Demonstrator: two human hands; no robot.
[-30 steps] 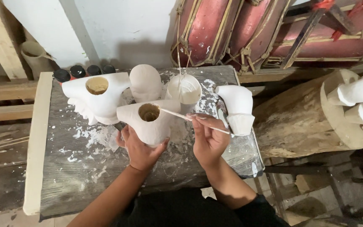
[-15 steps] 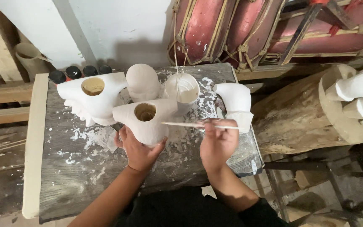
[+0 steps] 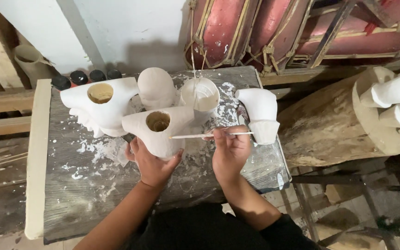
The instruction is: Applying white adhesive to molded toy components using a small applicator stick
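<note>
Plaster cast (image 3: pixel 160 129), white, hollow, round hole on top, sits at the middle of the counter (image 3: pixel 70 194), upright and cupped from below by my left hand (image 3: pixel 151 162), fingers wrapped around its lower body. Right hand (image 3: pixel 230 150) is closed in a pinch on a thin stick tool (image 3: pixel 209 135), lying near level, tip touching the cast's right shoulder just beside the hole. Around it: a bigger white cast (image 3: pixel 100 104) with its own hole to the left, touching or nearly so; a domed white piece (image 3: pixel 156 88) behind; a small white pot (image 3: pixel 201 95) of what looks like slurry behind-right; another white cast (image 3: pixel 260 113) at the right edge of the counter. Dark bottle caps (image 3: pixel 86 78) line the back left. Counter is covered in plastic sheet with white flakes and splashes. Log stump (image 3: pixel 329 125) to the right, more white pieces (image 3: pixel 399 102) on it. My read on handling: thin-walled shell, light, stiff but brittle, probably chalky and a bit slick with dust. Grip low on the broad body with the whole palm, as the left hand does now; I'd avoid the hole rim and the projecting ends, likely the first to chip. Stick looks flimsy, so light pressure only.
</note>
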